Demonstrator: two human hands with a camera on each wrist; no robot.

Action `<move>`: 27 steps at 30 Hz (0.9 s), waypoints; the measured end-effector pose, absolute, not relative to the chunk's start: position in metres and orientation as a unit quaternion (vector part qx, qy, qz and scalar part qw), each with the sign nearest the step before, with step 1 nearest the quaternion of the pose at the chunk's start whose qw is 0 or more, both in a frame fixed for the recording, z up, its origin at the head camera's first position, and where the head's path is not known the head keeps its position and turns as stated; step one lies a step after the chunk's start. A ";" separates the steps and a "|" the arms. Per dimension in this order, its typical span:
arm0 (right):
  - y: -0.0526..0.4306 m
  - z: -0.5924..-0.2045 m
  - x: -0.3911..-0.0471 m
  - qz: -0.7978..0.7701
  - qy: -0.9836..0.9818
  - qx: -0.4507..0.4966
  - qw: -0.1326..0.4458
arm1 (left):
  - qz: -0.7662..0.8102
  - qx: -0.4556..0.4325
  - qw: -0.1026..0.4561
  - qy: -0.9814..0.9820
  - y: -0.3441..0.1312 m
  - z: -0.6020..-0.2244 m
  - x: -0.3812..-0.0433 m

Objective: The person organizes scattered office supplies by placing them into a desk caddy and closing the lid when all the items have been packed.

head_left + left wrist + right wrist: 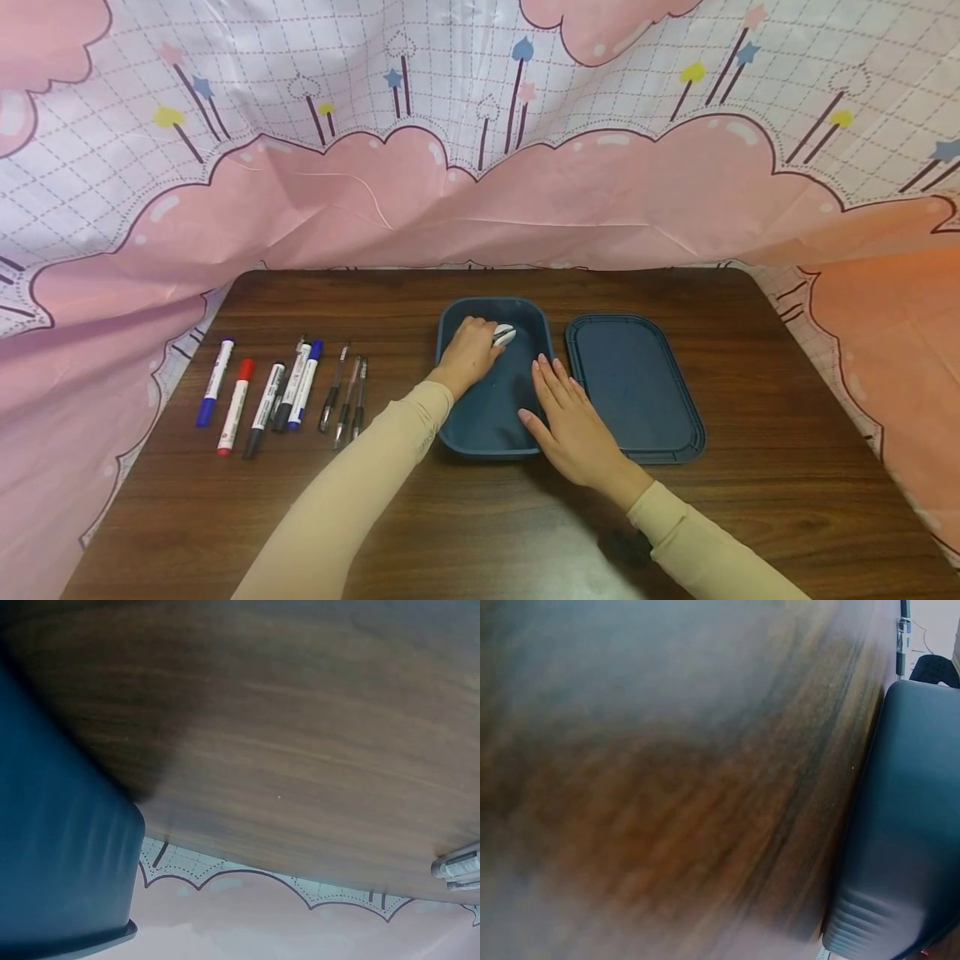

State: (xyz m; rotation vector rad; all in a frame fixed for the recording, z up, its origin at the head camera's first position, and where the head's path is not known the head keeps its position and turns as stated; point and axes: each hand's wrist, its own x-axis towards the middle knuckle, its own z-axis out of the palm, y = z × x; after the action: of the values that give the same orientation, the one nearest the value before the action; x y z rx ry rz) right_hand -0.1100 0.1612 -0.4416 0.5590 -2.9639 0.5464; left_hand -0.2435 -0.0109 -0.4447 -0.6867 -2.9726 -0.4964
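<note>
Inside a dark blue plastic box (487,429), my left hand (467,357) holds a small rounded white-and-grey object (505,335) near the far end; its exact kind is too small to tell. The fingers curl at its left side and partly cover it. My right hand (573,425) lies with straight fingers along the box's right rim. The left wrist view catches only the outer box wall (67,840), with the hand out of sight. Likewise, the right wrist view has the box side (900,810) at its right edge and no fingers.
A dark blue lid (637,392) lies flat right of the box. To the left are several whiteboard markers, among them a red-capped marker (236,408) and a blue-capped marker (216,382), plus several black pens (347,404). A patterned curtain (480,200) hangs behind the wooden table (465,533).
</note>
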 end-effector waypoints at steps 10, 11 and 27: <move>0.160 -0.441 -0.110 0.175 -0.967 0.180 0.039 | -0.136 -0.206 0.010 -0.969 -0.011 -0.446 -0.243; 0.160 -0.441 -0.110 0.176 -0.967 0.179 0.037 | -0.136 -0.205 0.011 -0.969 -0.011 -0.446 -0.242; 0.160 -0.440 -0.110 0.175 -0.968 0.177 0.026 | -0.236 -0.219 0.037 -0.946 -0.015 -0.429 -0.239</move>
State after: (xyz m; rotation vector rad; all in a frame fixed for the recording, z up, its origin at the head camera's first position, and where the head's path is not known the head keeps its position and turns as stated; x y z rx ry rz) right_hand -0.1104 0.1597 -0.4402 0.5464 -2.9917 0.5421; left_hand -0.2387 -0.0150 -0.4293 -0.6724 -2.9038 -0.7240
